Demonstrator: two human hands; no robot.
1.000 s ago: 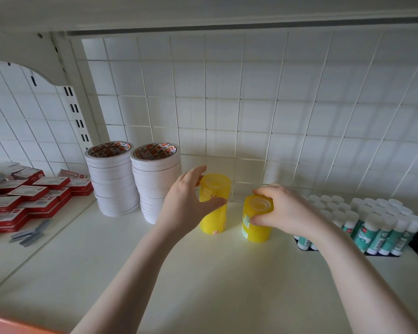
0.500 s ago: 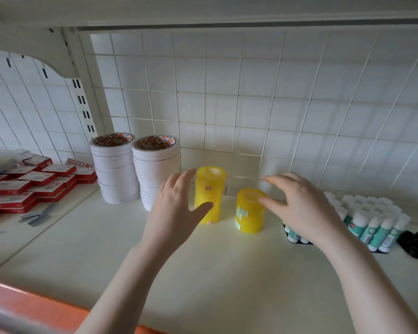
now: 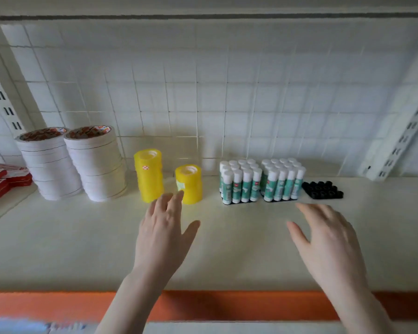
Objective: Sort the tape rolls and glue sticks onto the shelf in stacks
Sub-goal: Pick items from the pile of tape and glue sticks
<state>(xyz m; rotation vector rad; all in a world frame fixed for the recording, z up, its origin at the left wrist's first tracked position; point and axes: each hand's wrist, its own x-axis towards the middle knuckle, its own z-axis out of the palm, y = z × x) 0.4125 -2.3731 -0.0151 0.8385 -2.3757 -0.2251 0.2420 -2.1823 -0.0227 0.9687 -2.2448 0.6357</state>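
Two stacks of yellow tape rolls stand on the white shelf [image 3: 58, 237]: a taller stack [image 3: 148, 175] and a shorter stack [image 3: 188, 183] to its right. Left of them rise two tall stacks of white tape rolls [image 3: 50, 163] [image 3: 95, 162]. Two blocks of green-and-white glue sticks [image 3: 240, 182] [image 3: 282, 180] stand upright to the right. My left hand [image 3: 163, 227] hovers open just in front of the yellow stacks, touching nothing. My right hand [image 3: 328, 237] is open in front of the glue sticks, holding nothing.
An empty black holder tray [image 3: 322, 189] lies right of the glue sticks. Red boxes [image 3: 0, 182] are piled on the neighbouring shelf at far left. An orange rail [image 3: 46, 306] runs along the shelf's front edge. A white grid wall [image 3: 203, 92] closes the back.
Both hands have let go of the yellow stacks and pulled back toward me, fingers spread. The view has shifted back and right, showing the glue sticks fully.
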